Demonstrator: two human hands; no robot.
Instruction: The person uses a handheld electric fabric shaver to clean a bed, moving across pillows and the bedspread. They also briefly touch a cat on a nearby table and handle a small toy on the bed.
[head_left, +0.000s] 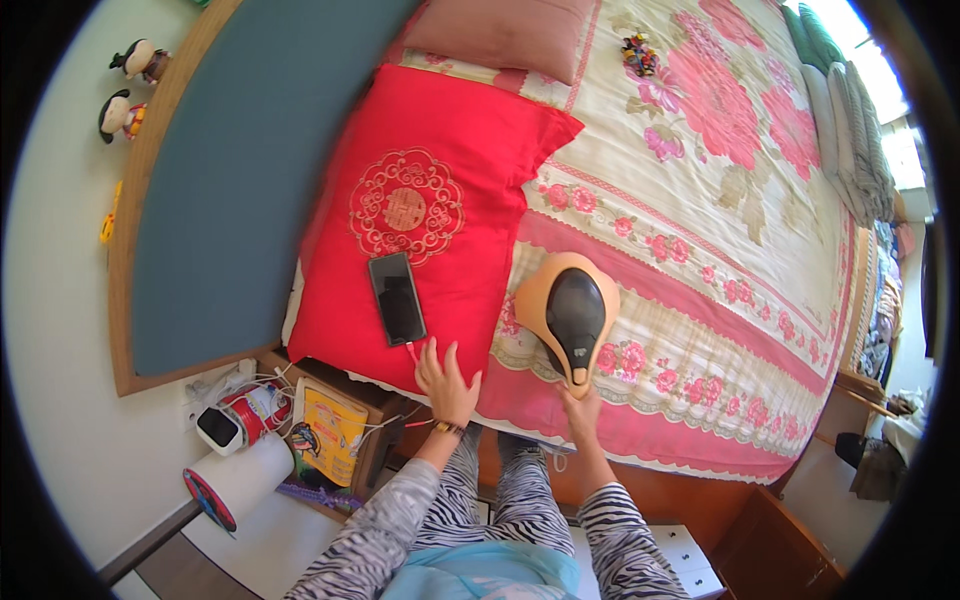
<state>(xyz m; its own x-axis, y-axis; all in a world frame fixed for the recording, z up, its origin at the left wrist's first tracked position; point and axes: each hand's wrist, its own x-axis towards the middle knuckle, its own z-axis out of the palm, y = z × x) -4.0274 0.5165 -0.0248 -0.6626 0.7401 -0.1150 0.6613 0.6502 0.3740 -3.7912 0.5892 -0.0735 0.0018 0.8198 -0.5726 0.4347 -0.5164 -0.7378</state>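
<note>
My right hand (582, 409) grips the handle of a handheld mattress vacuum (576, 307), beige with a dark glossy cover. The vacuum rests on the floral bedspread (720, 315), just right of a red satin pillow (442, 315). On that pillow, a gold round emblem is embroidered. My left hand (445, 384) hovers at the pillow's near edge with fingers spread and nothing in them. Just beyond its fingertips lies a dark smartphone (397, 300), screen up. A charging cable (412, 352) runs from the phone's near end and passes behind my left hand.
A blue padded headboard (225, 187) borders the bed's left side. Below it, a nightstand (382, 412) holds a yellow book (330, 435) and tangled white cords. A pink pillow (502, 34), a small colourful toy (640, 56) and folded blankets (855, 142) lie farther off.
</note>
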